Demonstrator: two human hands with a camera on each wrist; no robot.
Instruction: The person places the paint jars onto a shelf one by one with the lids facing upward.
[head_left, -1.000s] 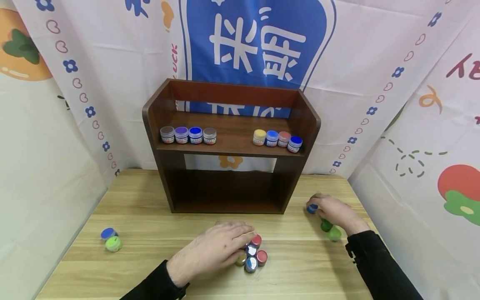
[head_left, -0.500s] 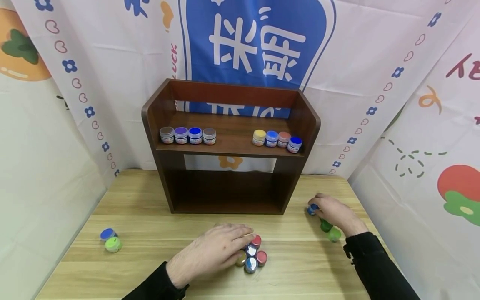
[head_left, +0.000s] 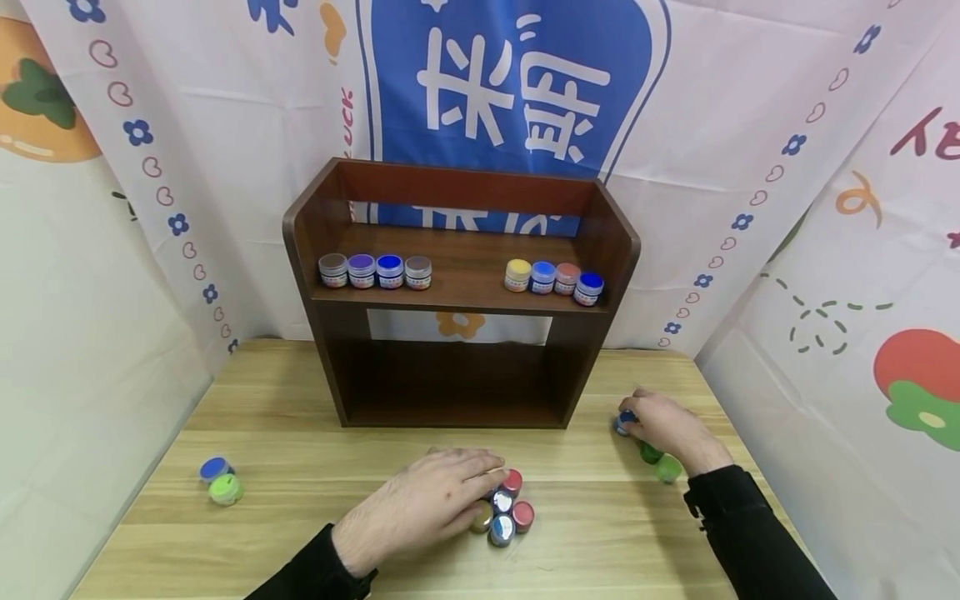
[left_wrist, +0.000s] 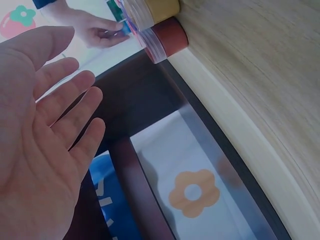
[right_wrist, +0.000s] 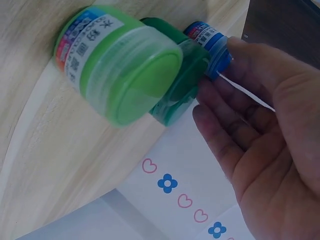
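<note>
Right hand [head_left: 667,427] pinches blue jar [right_wrist: 217,47]; shelf [head_left: 465,273] holds eight jars [head_left: 390,272]

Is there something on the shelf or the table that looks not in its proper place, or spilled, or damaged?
On the shelf, the dark blue jar at the right end sits forward of its neighbour, the pink jar, nearer the front edge, so the row looks uneven. I see no spill or damage.

Left fingers [left_wrist: 86,105] extend loosely while right fingers [right_wrist: 216,139] pinch
</note>
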